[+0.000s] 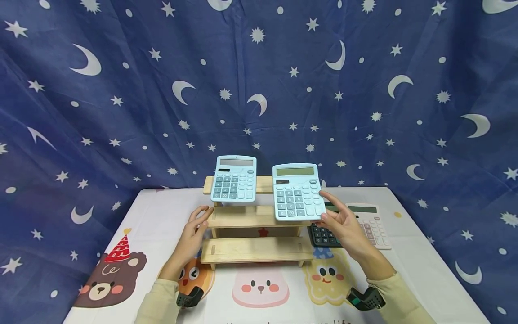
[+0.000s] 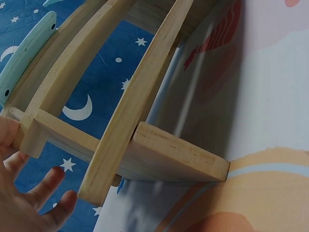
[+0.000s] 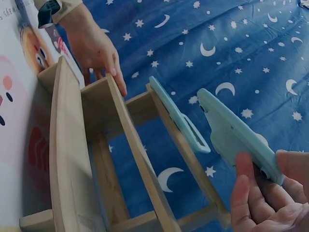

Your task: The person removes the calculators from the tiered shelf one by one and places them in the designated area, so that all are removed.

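My right hand pinches a light blue calculator by its lower right corner, thumb on the front and fingers behind. The calculator is held up in front of the right part of a three-step wooden stand. In the right wrist view its back shows, apart from the stand. A second light blue calculator leans on the top step at the left. My left hand is at the stand's left side, its loosely bent fingers at the ends of the steps.
Behind the right hand, a black calculator and a white calculator lie on the table right of the stand. The white tablecloth has cartoon prints. A blue curtain with moons and stars hangs close behind the table.
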Tool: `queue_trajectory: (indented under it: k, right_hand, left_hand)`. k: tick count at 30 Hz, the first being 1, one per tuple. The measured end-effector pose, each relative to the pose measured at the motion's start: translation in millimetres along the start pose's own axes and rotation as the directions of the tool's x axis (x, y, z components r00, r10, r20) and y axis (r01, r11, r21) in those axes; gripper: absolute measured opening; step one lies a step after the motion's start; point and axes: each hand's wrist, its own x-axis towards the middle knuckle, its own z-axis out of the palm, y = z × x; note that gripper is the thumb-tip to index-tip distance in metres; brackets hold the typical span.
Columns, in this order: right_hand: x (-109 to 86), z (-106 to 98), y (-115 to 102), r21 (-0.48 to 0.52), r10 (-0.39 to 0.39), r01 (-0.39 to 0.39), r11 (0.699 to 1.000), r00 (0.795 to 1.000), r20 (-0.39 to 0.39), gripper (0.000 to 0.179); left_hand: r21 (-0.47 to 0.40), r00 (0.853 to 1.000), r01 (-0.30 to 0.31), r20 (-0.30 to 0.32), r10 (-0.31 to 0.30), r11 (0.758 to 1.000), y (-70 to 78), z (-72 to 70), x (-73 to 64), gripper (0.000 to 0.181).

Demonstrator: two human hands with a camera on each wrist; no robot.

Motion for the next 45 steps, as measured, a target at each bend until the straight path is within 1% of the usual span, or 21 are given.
queue_trajectory:
  k: [6,13,24,27,33,40,45]
  right_hand:
    - [-7.9,-7,-1,-0.007,-0.002,0.002,1.0,1.0,0.01,0.066]
    - [-16.8,-17,-1,-0.039,0.008,-0.008,0.999,1.0,0.012,0.065]
    - [-33.1,-28,-1,-0.041,0.003,-0.002,0.999,1.0,0.021,0.064]
    - [-37.9,-30,-1,-0.029,-0.002,0.003,1.0,1.0,0.028,0.063]
    - [-47.1,-37,1,0.028,-0.02,0.018,0.999,0.998,0.052,0.063]
    - [-58.1,-44,3,0.037,-0.019,0.018,0.999,0.999,0.03,0.061]
    - [-67.0,-50,5,0.047,-0.027,0.024,0.999,0.998,0.056,0.061]
  left_hand:
    - [-0.003,1.0,0.0,-0.004,0.0,1.0,0.9,0.2,-0.1,0.043]
    - [-0.003,1.0,0.005,0.004,-0.005,1.0,1.3,-0.4,0.6,0.043]
    - [-0.01,1.0,0.015,0.005,-0.015,1.0,1.0,-0.5,1.0,0.043]
    - [-0.009,1.0,0.013,0.006,-0.013,1.0,1.4,-0.5,0.8,0.043]
    - [0.012,1.0,0.006,0.002,-0.006,1.0,2.1,0.1,0.6,0.043]
    - [0.057,1.0,-0.004,-0.011,0.005,0.998,0.9,0.6,-0.3,0.042]
    - [0.036,1.0,0.0,-0.003,0.0,0.999,0.2,-0.1,0.1,0.042]
